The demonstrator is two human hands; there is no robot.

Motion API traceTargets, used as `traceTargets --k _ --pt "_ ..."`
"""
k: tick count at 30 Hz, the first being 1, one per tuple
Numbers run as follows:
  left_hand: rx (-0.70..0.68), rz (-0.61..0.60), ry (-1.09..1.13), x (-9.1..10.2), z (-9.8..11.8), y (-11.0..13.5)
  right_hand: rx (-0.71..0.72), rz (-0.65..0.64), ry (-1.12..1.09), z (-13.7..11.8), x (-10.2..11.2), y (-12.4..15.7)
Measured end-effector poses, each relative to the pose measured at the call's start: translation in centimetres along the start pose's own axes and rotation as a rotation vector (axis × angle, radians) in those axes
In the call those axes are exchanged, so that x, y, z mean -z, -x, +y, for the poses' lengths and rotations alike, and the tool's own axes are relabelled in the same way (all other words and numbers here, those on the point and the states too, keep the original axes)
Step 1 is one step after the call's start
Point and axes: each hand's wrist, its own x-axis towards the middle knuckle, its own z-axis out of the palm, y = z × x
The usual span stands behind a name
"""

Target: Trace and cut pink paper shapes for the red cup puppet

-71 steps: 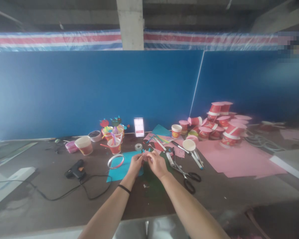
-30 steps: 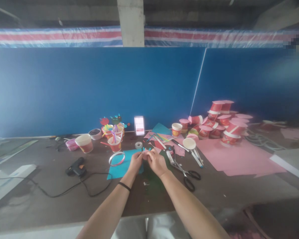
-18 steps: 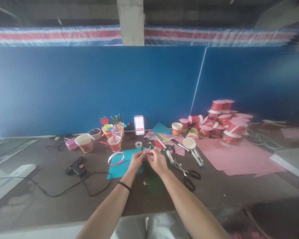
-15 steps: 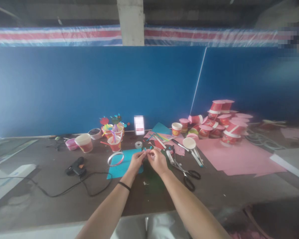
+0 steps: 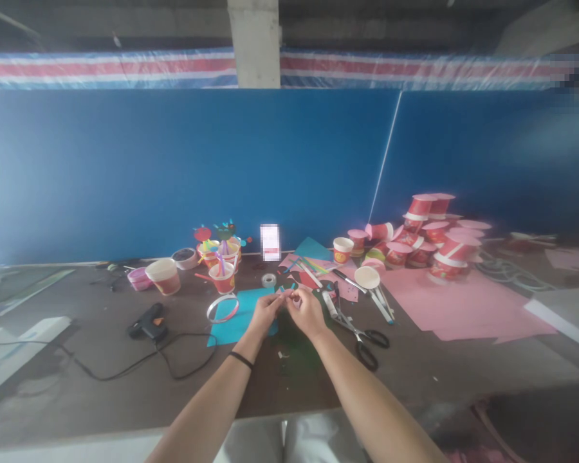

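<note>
Over the blue sheet [image 5: 231, 321] | left hand [image 5: 264, 312], right hand [image 5: 307, 313] pinch small pink paper piece [image 5: 286, 295]

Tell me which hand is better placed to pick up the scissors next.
Right. The right hand is next to the scissors, which lie just to its right on the table. The left hand is on the far side, and both hands pinch a small pink piece.

Black glue gun [image 5: 147, 323] with trailing cord, left of a cyan paper sheet [image 5: 235, 319]. Black-handled scissors [image 5: 365, 339] lie right; a large pink sheet [image 5: 463, 307] and stacked red paper cups [image 5: 431, 236] sit beyond.
</note>
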Motion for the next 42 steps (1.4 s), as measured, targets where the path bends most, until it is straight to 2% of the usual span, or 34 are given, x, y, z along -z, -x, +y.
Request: traceTargets --k 24,34,42 --pt "-0.008 -0.007 -0.019 0.0 0.0 0.1 -0.109 -0.051 -0.171 0.5 0.0 -0.2" --pt "0.035 0.054 0.049 0.1 -0.6 -0.2 -0.144 -0.085 -0.253 0.4 0.1 -0.3" --pt "0.037 0.114 0.119 0.4 -1.0 -0.5 -0.139 -0.063 -0.26 0.4 0.2 -0.3"
